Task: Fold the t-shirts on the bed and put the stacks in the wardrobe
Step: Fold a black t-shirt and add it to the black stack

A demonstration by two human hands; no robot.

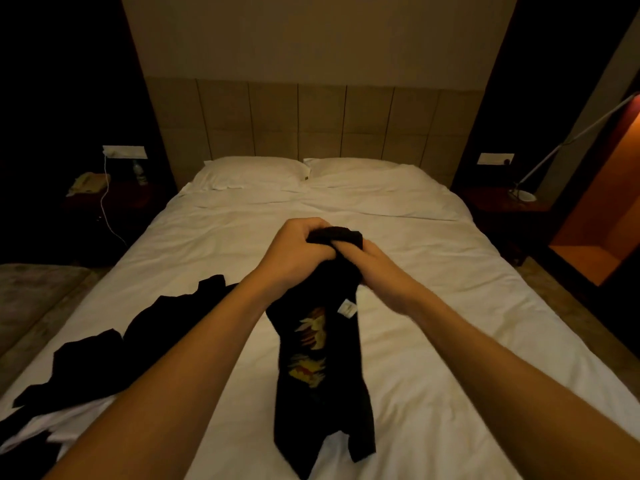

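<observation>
A black t-shirt (325, 375) with a yellow and orange print and a white label hangs bunched above the white bed (433, 306). My left hand (294, 251) grips its top end from the left. My right hand (377, 268) grips the same bunched end from the right, close against the left hand. The shirt's lower end trails down toward the near edge of the bed. Several other black garments (138, 334) lie crumpled on the left side of the bed, over a bit of white cloth (52, 424).
Two white pillows (249, 173) lie at the padded headboard (311, 119). A nightstand on the left carries a phone (86, 183), a bottle and a hanging white cable. A lamp (526, 192) stands on the right nightstand beside an orange-lit niche (595, 216).
</observation>
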